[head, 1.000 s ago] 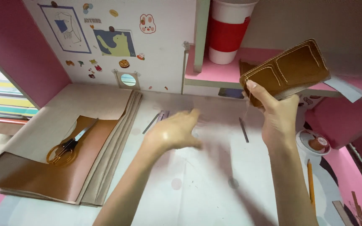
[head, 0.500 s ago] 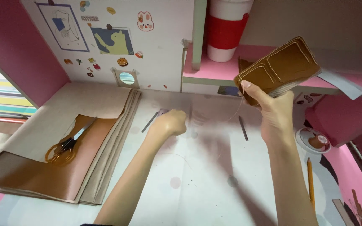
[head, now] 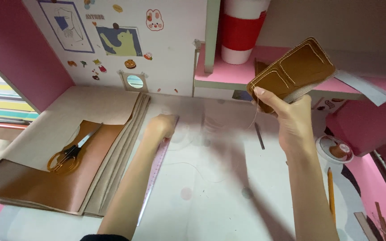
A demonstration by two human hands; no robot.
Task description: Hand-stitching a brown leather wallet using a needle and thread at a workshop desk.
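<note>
Brown leather wallet piece [head: 293,70] pinched in right hand [head: 291,122] fingers [head: 264,94].

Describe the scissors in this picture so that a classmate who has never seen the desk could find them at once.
Start at the stack of brown and beige sheets on the left of the white desk. On the top brown sheet lie the scissors, left of the person's left hand. Amber see-through handles and a dark pivot set them apart from the flat pink ruler beside the stack.
</note>
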